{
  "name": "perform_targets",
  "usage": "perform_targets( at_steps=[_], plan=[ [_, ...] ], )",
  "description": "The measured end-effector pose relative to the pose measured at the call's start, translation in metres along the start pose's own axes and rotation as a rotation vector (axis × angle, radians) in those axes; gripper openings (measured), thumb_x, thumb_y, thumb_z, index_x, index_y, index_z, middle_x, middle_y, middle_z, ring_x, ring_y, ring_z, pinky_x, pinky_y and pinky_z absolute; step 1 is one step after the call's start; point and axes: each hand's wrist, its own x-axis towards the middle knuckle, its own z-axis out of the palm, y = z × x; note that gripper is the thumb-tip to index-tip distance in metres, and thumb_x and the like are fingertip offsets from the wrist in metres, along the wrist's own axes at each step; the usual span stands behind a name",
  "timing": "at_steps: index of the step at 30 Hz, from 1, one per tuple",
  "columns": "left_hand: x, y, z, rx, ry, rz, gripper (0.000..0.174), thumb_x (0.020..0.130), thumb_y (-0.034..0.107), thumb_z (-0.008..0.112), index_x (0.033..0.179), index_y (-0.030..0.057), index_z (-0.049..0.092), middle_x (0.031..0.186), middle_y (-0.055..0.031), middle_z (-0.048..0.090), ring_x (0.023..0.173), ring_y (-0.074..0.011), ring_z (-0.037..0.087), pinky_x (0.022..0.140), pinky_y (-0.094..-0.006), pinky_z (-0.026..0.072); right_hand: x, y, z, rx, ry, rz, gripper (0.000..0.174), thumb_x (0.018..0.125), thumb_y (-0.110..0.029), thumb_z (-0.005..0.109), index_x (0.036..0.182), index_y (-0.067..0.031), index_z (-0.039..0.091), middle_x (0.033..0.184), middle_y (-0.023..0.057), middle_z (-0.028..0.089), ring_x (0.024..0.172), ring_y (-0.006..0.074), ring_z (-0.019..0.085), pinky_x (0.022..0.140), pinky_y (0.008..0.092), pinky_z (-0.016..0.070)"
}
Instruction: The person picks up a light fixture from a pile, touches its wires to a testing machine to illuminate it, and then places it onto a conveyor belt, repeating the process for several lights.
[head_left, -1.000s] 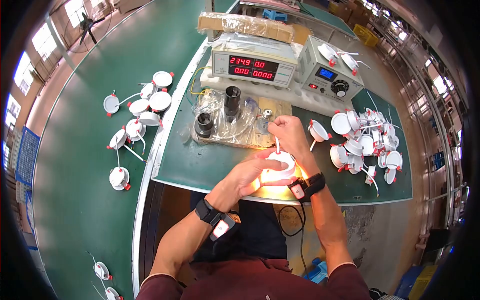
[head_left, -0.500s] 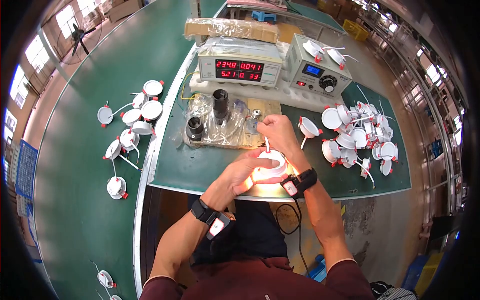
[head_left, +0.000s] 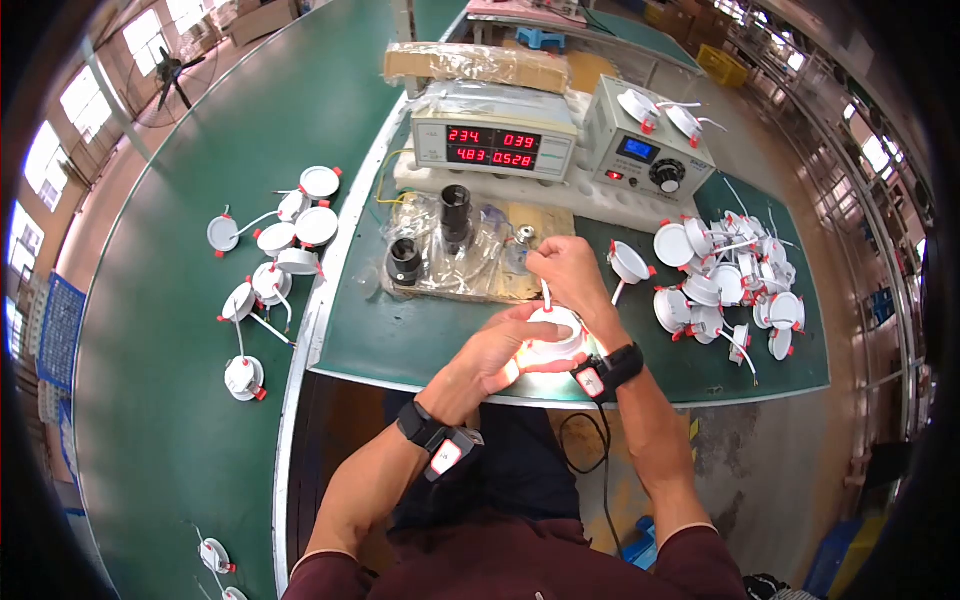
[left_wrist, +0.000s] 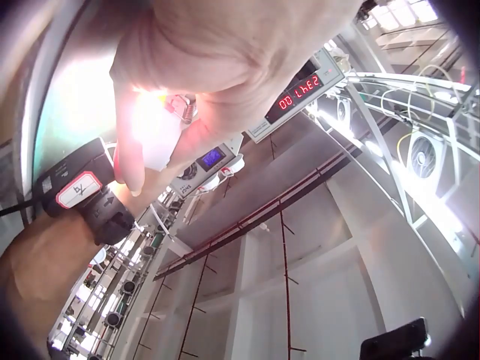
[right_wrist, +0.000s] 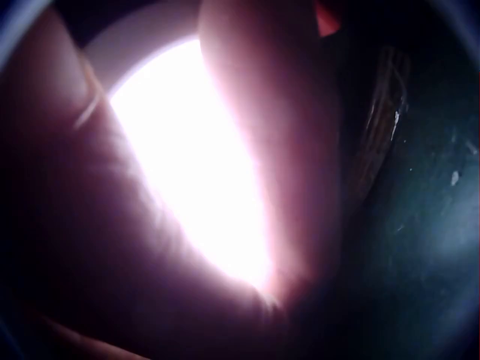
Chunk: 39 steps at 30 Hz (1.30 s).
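In the head view a lit round white lamp [head_left: 556, 333] is gripped by my left hand [head_left: 497, 352], thumb across its back, glowing face downward. Its short white cable rises to my right hand [head_left: 574, 277], whose fingers pinch the cable end beside a small metal terminal [head_left: 525, 235] on the wooden board. The left wrist view shows the glowing lamp [left_wrist: 154, 135] between the fingers of my left hand [left_wrist: 217, 60]. Glare fills much of the right wrist view, between dark, blurred fingers.
A power meter [head_left: 493, 146] with red digits stands behind the board [head_left: 540, 217], with a dial box [head_left: 640, 150] to its right. Black sockets [head_left: 455, 215] rise from the board. Several lamps [head_left: 730, 285] are piled at the right; more [head_left: 316, 226] lie on the green surface at the left.
The meter's digits have gone from zero readings to 4.83 and 0.528. Both hands keep their hold on lamp and cable; the head view has shifted slightly.
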Motion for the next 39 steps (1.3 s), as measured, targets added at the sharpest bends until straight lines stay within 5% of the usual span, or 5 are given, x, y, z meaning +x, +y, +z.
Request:
perform_targets(
  at_steps=[9, 13, 21, 31, 39],
  plan=[
    [-0.141, 0.012, -0.023, 0.495, 0.384, 0.338, 0.04, 0.096, 0.021, 0.069, 0.131, 0.0056, 0.06, 0.109, -0.006, 0.073, 0.089, -0.0119, 0.069, 0.061, -0.0245, 0.0581, -0.056, -0.068, 0.017, 0.362, -0.305, 0.111, 0.037, 0.102, -0.035, 0.061, 0.091, -0.0009, 0.068, 0.056, -0.0006, 0.054, 0.048, 0.0066, 0.05, 0.046, 0.0226, 0.0389],
    [-0.301, -0.006, -0.053, 0.623, 1.059, 0.698, 0.028, 0.099, 0.018, 0.061, 0.121, 0.0017, 0.065, 0.103, -0.0092, 0.074, 0.09, -0.0149, 0.071, 0.074, -0.0286, 0.059, -0.099, -0.117, 0.079, 0.267, -0.529, -0.107, 0.03, 0.098, -0.029, 0.066, 0.099, 0.0008, 0.07, 0.064, 0.0023, 0.063, 0.057, 0.0077, 0.059, 0.051, 0.0261, 0.0457],
    [-0.485, -0.126, -0.121, 1.757, 2.478, 0.202, 0.039, 0.093, 0.03, 0.067, 0.117, -0.0005, 0.068, 0.115, -0.0247, 0.067, 0.092, -0.0395, 0.065, 0.089, -0.0527, 0.0501, -0.119, -0.178, 0.313, 0.3, -0.379, -0.307, 0.07, 0.098, -0.039, 0.062, 0.143, 0.0092, 0.039, 0.13, 0.0311, 0.057, 0.098, 0.0381, 0.066, 0.087, 0.0461, 0.0506],
    [-0.374, -0.035, -0.029, 0.884, 1.525, 1.079, 0.026, 0.096, 0.013, 0.068, 0.117, -0.0028, 0.068, 0.103, -0.0072, 0.07, 0.078, -0.0098, 0.063, 0.065, -0.0243, 0.0521, -0.144, -0.242, 0.239, 0.574, -0.625, -0.431, 0.026, 0.106, -0.021, 0.049, 0.099, 0.0006, 0.063, 0.078, 0.0083, 0.068, 0.066, 0.0164, 0.065, 0.061, 0.0305, 0.0503],
    [-0.276, 0.003, 0.015, 0.568, 0.858, 1.093, 0.015, 0.097, 0.013, 0.07, 0.096, -0.0024, 0.072, 0.073, -0.0008, 0.068, 0.062, -0.005, 0.057, 0.055, -0.0211, 0.0442, -0.169, -0.198, 0.102, 0.372, -0.681, -0.505, 0.017, 0.103, -0.014, 0.057, 0.103, 0.0007, 0.065, 0.076, 0.0078, 0.067, 0.065, 0.0125, 0.064, 0.06, 0.0285, 0.0514]
  ],
)
